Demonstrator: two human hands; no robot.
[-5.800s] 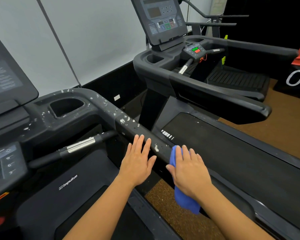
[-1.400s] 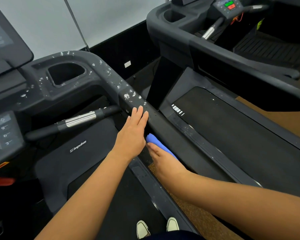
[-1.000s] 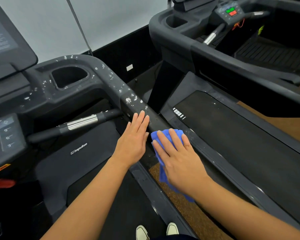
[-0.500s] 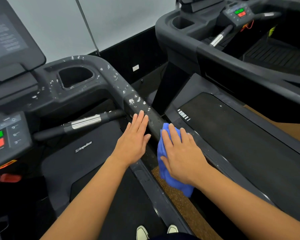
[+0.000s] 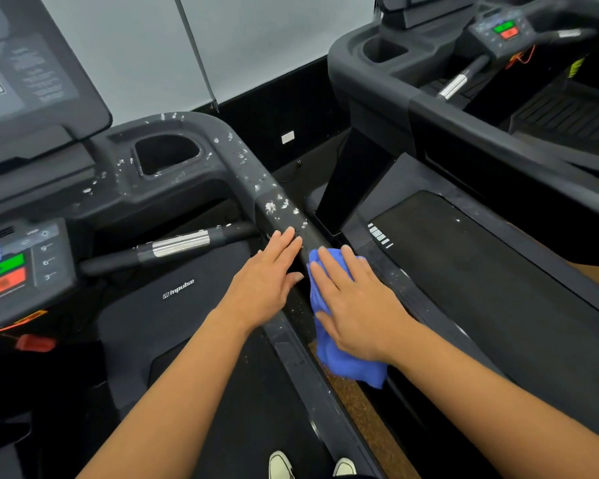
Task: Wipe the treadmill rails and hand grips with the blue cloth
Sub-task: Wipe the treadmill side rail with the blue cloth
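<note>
While the person stands on the near treadmill (image 5: 173, 323), a second treadmill (image 5: 498, 146) sits just beside it on the right, with a strip of brown floor (image 5: 360, 402) between the two. At the upper left is the near machine's console screen (image 5: 32, 81), and below it a control panel (image 5: 11, 267) with a green and a red button. The right-side rail (image 5: 253, 174) curves from a cup holder (image 5: 166, 153) down toward the person. A hand grip (image 5: 180, 244) with a silver band juts out from under this rail.

Both forearms reach in from the bottom edge. The right hand (image 5: 357, 305) lies flat on the blue cloth (image 5: 346, 364), fingers straight and slightly fanned, pressing it against the rail's outer side; the cloth's lower end hangs loose below the palm. The left hand (image 5: 267, 285) rests flat on the rail's inner side, just beside the cloth, its fingers straight and held close together, holding nothing.

White flecks (image 5: 270, 207) dot the rail above the fingertips and the cup holder's rim. Two white shoe tips (image 5: 281, 464) show at the bottom edge.
</note>
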